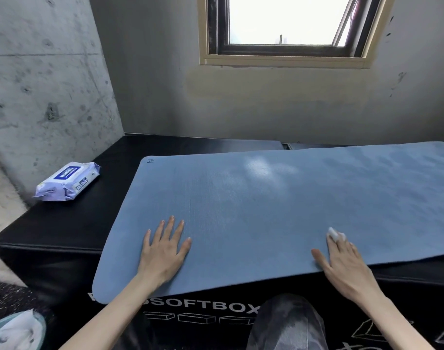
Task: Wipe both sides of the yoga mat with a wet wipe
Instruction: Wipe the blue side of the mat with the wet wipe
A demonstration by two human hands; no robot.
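A: The right hand [342, 261] lies on the near edge of the yoga mat [279, 198], and a small white wet wipe [335, 233] shows at its fingertips, tucked under and between the fingers. I'd call that a light hold, pressing the wipe down onto the mat.

B: And the left hand [162, 251]?

A: Flat, fingers spread and straight, grasping nothing. It presses the mat's near-left part, well to the left of the right hand, as if to pin the mat.

B: Where does the mat sit?

A: Spread blue side up over a black padded box, the surface [64, 223] here. It runs from beyond the left hand off to the right past the right hand. Its near-left corner hangs over the front edge, just below the left hand.

B: Which step is this, then?

A: My judgement: wiping side 1 of 2. The mat lies flat and unturned, and the wipe is on its top face. How much of that face is done I cannot tell; pale patches farther out from the hands may be damp or only window glare.

B: Next move?

A: Probably sweeping the wipe away from the body across the mat while the left hand keeps it from sliding. Later comes the flip for side 2.

B: Spare wipes?

A: A pack of wipes [68, 181] rests on the box, far left and beyond the left hand, clear of the mat.
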